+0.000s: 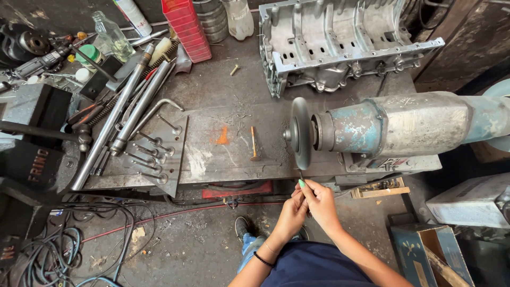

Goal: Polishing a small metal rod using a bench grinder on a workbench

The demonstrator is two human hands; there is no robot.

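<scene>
Valve stem (302, 176), thin and dark, pinched between left hand (294, 211) and right hand (320, 201), both closed around it; upper end pokes above fingertips, touching lower edge of grinder wheel (300, 133) at bench (223, 154) front.

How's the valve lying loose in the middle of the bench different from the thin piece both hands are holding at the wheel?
The loose valve lies flat on the workbench, untouched; the held rod stands nearly upright, its top end at the rim of the grinding wheel, pinched by the left hand and right hand. The valve shows whole, rusty orange; the rod looks dark, mostly hidden. Both are slim metal stems.
</scene>
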